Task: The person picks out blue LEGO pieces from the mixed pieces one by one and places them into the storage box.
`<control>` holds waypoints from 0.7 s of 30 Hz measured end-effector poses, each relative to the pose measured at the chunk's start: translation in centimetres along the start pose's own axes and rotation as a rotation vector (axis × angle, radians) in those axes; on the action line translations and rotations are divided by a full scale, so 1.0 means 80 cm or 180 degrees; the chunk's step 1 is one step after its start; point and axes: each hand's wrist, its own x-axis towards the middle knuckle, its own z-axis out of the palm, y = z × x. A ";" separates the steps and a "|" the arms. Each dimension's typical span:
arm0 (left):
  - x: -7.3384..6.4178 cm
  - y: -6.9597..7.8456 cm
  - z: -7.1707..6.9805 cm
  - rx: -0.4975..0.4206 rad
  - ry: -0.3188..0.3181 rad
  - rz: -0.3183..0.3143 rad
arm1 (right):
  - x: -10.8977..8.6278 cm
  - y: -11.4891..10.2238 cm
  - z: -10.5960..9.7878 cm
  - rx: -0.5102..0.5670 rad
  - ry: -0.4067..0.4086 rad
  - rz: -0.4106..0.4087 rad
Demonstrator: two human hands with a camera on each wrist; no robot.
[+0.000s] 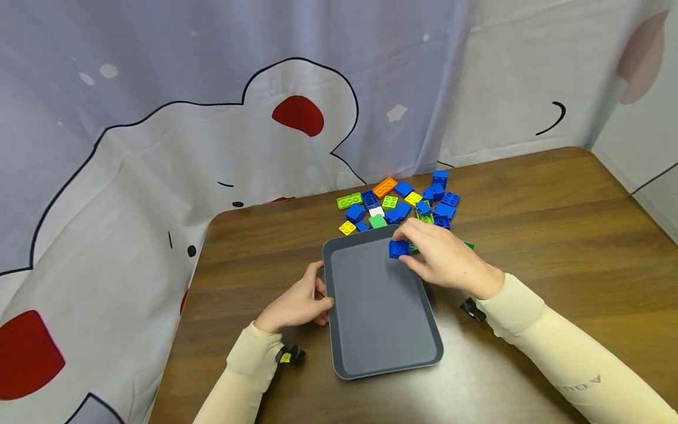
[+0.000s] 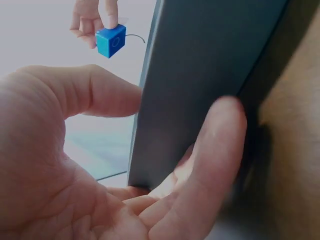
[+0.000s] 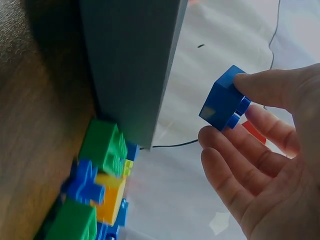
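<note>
A grey tray (image 1: 381, 318) lies on the table with its long sides running away from me. At its left side, my left hand (image 1: 302, 300) holds the edge; the left wrist view shows the thumb (image 2: 112, 95) at the rim and the fingers against the outer wall. Over the tray's far right part, my right hand (image 1: 439, 253) pinches a blue building brick (image 1: 398, 249) between thumb and fingers. In the right wrist view this brick (image 3: 223, 100) is apart from the tray, its studs turned toward the palm.
Past the tray's far edge lie several loose bricks, among them an orange brick (image 1: 385, 187), a lime brick (image 1: 349, 201), a white brick (image 1: 376, 212) and a yellow brick (image 1: 346, 228). A green brick (image 1: 469, 245) shows partly behind my right hand. A curtain (image 1: 222, 147) hangs behind the wooden table (image 1: 551, 235).
</note>
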 end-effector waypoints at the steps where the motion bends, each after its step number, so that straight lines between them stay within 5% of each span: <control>1: 0.007 0.002 -0.001 -0.0010 -0.0009 0.0011 | 0.001 0.001 0.001 0.0011 -0.0020 0.0023; 9: 0.042 0.018 0.004 -0.0051 -0.0129 0.0107 | -0.002 0.009 0.009 0.0021 -0.0147 0.0151; 21: 0.053 0.021 0.019 -0.0064 -0.0161 -0.0014 | 0.000 0.014 0.010 0.0042 -0.0210 0.0011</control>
